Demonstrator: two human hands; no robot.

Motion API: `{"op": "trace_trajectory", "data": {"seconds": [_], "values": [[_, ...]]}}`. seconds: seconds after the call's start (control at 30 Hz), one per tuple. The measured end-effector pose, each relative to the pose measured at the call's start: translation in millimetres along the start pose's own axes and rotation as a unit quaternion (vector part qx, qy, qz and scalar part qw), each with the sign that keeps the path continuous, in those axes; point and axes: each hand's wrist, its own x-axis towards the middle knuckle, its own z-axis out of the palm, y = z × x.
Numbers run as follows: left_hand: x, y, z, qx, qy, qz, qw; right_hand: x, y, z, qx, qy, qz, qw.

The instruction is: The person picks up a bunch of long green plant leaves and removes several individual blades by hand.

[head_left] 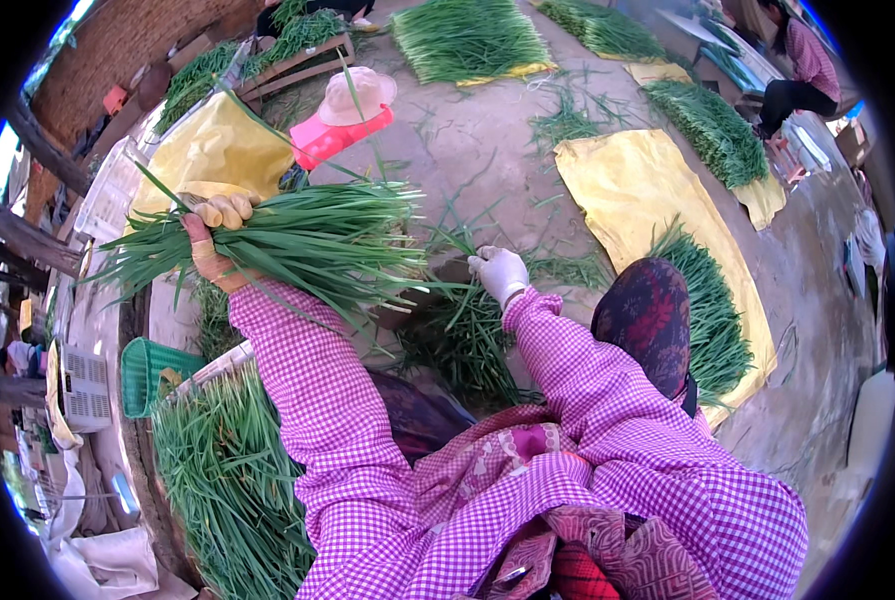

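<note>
A thick bunch of garlic chives (317,225) is gripped in my left hand (222,235), held out at the left. Its pale cut ends face right and its leaf tips droop to the left. Beige covering shows on that hand's fingers. My right hand (499,272), in a white glove, is closed near the middle, with thin green blades at its fingertips; how many it holds is hard to see. Just below lies a loose heap of chive blades (462,340) on the floor, partly hidden by my sleeve.
At my lower left stands a crate of chives (227,470) beside a green basket (152,375). Chives (707,310) lie on a yellow sheet (647,190) by my right knee. A pink hat (355,97), a yellow sack (212,150) and more chive rows (472,40) lie ahead. Another person (807,65) sits far right.
</note>
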Motion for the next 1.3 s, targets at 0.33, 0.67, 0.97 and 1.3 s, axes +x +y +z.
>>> {"op": "trace_trajectory", "data": {"seconds": [0.33, 0.67, 0.97, 1.3], "values": [[1.9, 6.5, -6.5, -0.179, -0.144, -0.084, 0.97, -8.6, -67.7, -65.3, 0.432, -0.027, -0.187, 0.882], [3.9, -16.6, 38.8, -0.163, -0.283, -0.113, 0.938, -25.2, -112.6, -63.2, 0.3, -0.076, -0.202, 0.929], [6.9, 2.5, 9.2, -0.178, -0.208, -0.104, 0.956, 3.0, -16.2, -26.4, -0.171, -0.029, -0.069, 0.982], [-3.1, -22.4, -7.6, -0.313, 0.049, -0.163, 0.934, -14.6, -34.1, -37.5, 0.506, -0.221, -0.216, 0.805]]}}
